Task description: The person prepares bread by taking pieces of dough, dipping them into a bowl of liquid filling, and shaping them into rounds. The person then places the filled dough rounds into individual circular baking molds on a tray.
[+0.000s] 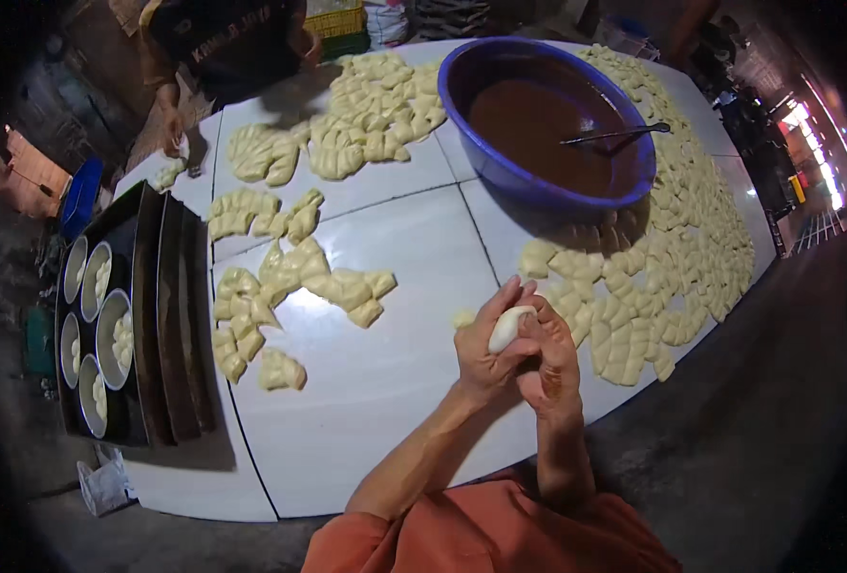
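One dough ball point(503, 330) is just right of the frame's middle, above the counter point(347, 420), clasped between the left grip point(481, 355) and right grip point(554, 358), both nearly closed around it; shaping seems in hand, and the next move calls for light, even pressure

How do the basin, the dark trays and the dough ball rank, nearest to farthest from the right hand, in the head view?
1. Dough ball: held between left hand and right hand.
2. Basin: beyond the hands, slightly right.
3. Dark trays: far left.
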Motion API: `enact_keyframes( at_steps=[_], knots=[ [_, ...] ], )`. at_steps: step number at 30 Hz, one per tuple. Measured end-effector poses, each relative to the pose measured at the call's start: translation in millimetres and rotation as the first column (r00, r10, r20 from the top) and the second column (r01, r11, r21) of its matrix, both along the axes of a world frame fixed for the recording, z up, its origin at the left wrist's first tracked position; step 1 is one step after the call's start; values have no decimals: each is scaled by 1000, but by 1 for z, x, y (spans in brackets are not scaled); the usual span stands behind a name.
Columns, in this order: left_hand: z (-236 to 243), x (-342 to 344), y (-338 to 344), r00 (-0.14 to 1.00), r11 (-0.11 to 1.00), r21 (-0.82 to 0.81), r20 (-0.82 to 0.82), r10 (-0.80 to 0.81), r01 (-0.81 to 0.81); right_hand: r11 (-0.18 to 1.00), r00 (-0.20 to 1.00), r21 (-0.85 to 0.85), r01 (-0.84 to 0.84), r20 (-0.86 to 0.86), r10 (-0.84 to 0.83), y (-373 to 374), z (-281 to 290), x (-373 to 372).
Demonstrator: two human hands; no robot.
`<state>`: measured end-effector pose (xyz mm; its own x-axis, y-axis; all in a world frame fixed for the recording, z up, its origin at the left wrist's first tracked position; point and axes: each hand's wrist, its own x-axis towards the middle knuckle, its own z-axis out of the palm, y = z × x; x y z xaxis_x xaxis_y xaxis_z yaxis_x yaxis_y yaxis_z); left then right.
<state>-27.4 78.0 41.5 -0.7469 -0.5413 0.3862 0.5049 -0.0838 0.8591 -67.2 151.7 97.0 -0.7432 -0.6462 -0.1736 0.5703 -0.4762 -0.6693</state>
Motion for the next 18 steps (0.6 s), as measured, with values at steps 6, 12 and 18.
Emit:
enact_keyframes(
  at_steps=[6, 12, 18],
  knots=[
    [-8, -29, 6, 984, 905, 396, 29, -178, 152, 993, 993, 115, -30, -106, 42, -13, 17, -68],
    [-19, 9, -31, 818, 936, 315, 488, -304, 160, 844, 767, 435, 313, -641, 45, -40, 55, -209],
    [-33, 27, -43, 785, 938, 341, 566, -252, 55, 288, 225, 878, 383, -391, 892, -48, -7, -303]
  ],
)
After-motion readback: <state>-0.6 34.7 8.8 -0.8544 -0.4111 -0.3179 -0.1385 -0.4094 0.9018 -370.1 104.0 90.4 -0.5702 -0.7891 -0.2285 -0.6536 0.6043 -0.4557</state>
